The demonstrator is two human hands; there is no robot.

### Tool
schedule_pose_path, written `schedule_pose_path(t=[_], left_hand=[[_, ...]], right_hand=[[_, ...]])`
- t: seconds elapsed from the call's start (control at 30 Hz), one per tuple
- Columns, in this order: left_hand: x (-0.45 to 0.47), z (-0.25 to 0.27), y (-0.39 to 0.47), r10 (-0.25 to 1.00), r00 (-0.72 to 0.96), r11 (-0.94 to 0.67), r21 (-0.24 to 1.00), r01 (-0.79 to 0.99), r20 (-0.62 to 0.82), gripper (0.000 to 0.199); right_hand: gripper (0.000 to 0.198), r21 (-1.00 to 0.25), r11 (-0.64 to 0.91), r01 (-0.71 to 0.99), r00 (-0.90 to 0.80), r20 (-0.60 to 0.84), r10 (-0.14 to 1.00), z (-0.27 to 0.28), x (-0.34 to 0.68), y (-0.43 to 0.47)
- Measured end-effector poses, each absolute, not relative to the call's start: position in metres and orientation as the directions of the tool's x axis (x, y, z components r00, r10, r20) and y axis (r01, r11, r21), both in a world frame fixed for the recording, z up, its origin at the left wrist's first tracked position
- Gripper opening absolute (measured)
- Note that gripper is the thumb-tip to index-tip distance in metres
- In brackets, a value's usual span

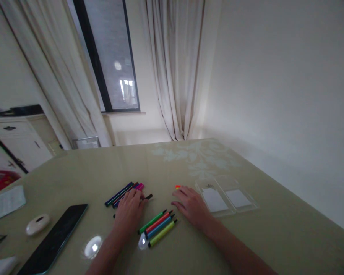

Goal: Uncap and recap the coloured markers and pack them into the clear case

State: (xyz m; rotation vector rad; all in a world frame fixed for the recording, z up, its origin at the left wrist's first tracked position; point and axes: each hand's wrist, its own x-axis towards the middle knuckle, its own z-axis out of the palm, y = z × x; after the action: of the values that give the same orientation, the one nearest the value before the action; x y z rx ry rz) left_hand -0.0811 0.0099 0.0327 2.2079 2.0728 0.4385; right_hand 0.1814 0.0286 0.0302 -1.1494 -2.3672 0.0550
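My left hand (130, 210) is closed over a group of markers (120, 193) with dark blue and black barrels and one pink one (140, 186). From under its fingers a black-tipped marker (149, 196) pokes out to the right. My right hand (190, 204) rests palm down, thumb apart from the fingers. A small orange and yellow end (177, 186) shows at its fingertips; the rest is hidden. Between my forearms lie green (151, 222), red (158, 222), blue (160, 227) and yellow-green (163, 233) markers side by side, black tips pointing away.
Right of my right hand lies an opened clear plastic case (231, 210) with white inserts. On the left are a black phone-like slab (55, 238), a white oval object (38, 224) and a shiny round disc (93, 247). A clear piece (143, 241) touches the markers.
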Motion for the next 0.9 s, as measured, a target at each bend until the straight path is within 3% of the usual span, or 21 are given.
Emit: schedule_pose_path(t=[0.1, 0.23, 0.43, 0.6, 0.73, 0.83, 0.9], left_hand=[[-0.055, 0.032, 0.002, 0.974, 0.193, -0.226, 0.377, 0.899, 0.122, 0.016], [-0.03, 0.028, -0.013, 0.914, 0.341, -0.404, 0.426, 0.809, 0.22, 0.023], [-0.028, 0.039, -0.019, 0.922, 0.352, -0.388, 0.36, 0.848, 0.163, 0.032], [-0.035, 0.046, -0.016, 0.946, 0.301, -0.324, 0.371, 0.87, 0.119, 0.035], [-0.047, 0.036, -0.009, 0.981, 0.173, -0.194, 0.356, 0.914, 0.089, 0.041], [-0.054, 0.028, -0.004, 0.987, 0.14, -0.161, 0.374, 0.914, 0.083, 0.054], [-0.056, 0.025, -0.003, 0.985, 0.155, -0.173, 0.402, 0.899, 0.078, 0.049]], right_hand=[[0.036, -0.234, 0.733, 0.639, -0.589, 0.465, 0.661, 0.03, 0.176, 0.022], [0.016, -0.156, 0.786, 0.599, -0.646, 0.486, 0.588, 0.031, 0.174, 0.018], [0.012, -0.071, 0.823, 0.563, -0.706, 0.476, 0.524, 0.039, 0.177, 0.015], [0.017, -0.168, 0.821, 0.545, -0.629, 0.566, 0.533, 0.04, 0.182, 0.02], [0.019, -0.234, 0.728, 0.644, -0.51, 0.579, 0.637, 0.044, 0.197, 0.033], [0.019, -0.278, 0.547, 0.789, -0.387, 0.467, 0.795, 0.048, 0.211, 0.043], [0.019, -0.276, 0.451, 0.849, -0.335, 0.38, 0.862, 0.049, 0.219, 0.047]])
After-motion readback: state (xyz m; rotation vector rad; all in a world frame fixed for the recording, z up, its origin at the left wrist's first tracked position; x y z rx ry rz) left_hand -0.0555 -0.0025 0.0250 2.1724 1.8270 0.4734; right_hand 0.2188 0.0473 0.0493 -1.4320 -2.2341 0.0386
